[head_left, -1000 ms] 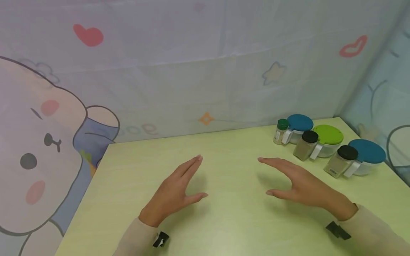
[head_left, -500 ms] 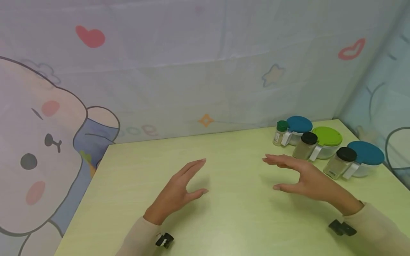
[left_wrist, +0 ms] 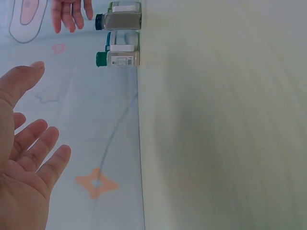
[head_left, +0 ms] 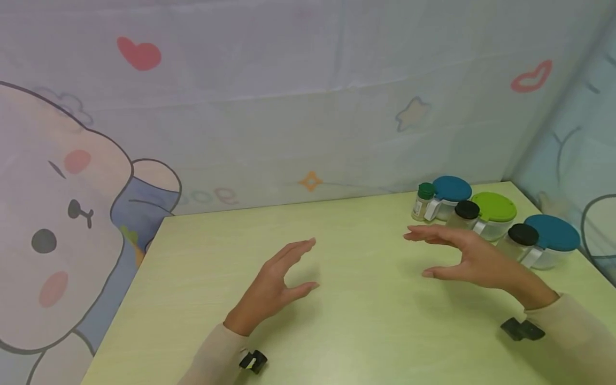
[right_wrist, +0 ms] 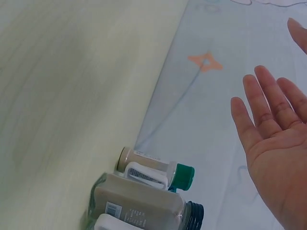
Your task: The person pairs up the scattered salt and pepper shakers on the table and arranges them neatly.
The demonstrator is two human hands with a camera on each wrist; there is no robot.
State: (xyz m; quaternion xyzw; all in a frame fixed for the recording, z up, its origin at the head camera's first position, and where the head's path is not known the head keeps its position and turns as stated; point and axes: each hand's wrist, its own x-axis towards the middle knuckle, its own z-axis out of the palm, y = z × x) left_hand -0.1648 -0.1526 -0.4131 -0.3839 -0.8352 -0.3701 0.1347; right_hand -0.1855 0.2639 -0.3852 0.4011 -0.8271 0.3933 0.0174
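Note:
My left hand (head_left: 270,286) hovers over the middle of the table, fingers extended and thumb apart, holding nothing. The right hand (head_left: 474,260) is over the table's right side, palm turned inward, with nothing in it. In the head view it overlaps two spice jars with black lids, a nearer jar (head_left: 517,243) and a farther jar (head_left: 461,218). Behind them stands a small shaker bottle (head_left: 421,203) with a green cap. The right wrist view shows the shaker (right_wrist: 152,163) and a black-lidded jar of pale brown powder (right_wrist: 139,201) below the raised palm (right_wrist: 283,148).
Three white-handled seasoning tubs stand in a row at the right: a far blue-lidded tub (head_left: 452,188), a green-lidded tub (head_left: 494,207) and a near blue-lidded tub (head_left: 552,233). A printed cloth (head_left: 269,128) rises behind the pale yellow-green table (head_left: 337,331).
The right hand has moved right and away from me, now overlapping the black-lidded jars. My left hand has drifted slightly right. The jars and tubs stand where they were.

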